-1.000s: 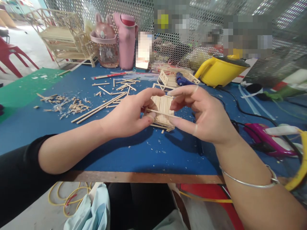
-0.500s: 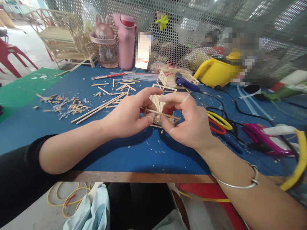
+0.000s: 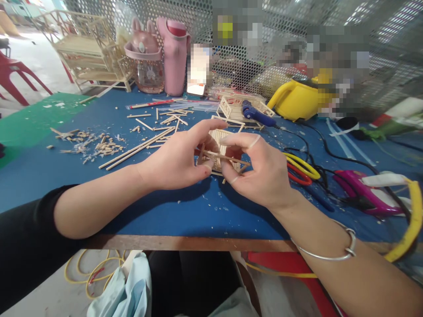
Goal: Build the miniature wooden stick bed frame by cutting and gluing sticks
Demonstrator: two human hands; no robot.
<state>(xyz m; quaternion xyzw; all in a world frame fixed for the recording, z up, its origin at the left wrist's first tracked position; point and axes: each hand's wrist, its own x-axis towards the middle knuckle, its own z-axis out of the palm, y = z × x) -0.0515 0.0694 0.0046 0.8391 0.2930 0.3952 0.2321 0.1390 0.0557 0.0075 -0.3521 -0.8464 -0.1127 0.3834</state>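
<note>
My left hand (image 3: 176, 160) and my right hand (image 3: 261, 169) meet over the middle of the blue table (image 3: 165, 211). Between their fingertips they pinch a thin wooden stick (image 3: 224, 156), held nearly level. Right behind the stick lies a small panel of glued sticks (image 3: 222, 137), partly hidden by my fingers. A metal bangle (image 3: 330, 255) circles my right wrist.
Long sticks (image 3: 139, 147) and wood scraps (image 3: 89, 145) lie left. A blue glue gun (image 3: 256, 115), stick frames (image 3: 231, 108), yellow kettle (image 3: 299, 99), pink bottle (image 3: 175, 55), cup (image 3: 145, 61) and stick model (image 3: 89, 53) stand behind. Cutters (image 3: 300, 169), purple tool (image 3: 366, 191) and cables lie right.
My right hand has moved left and closer to my left hand, closing its fingers around the stick. The yellow and red cutters behind it came into sight.
</note>
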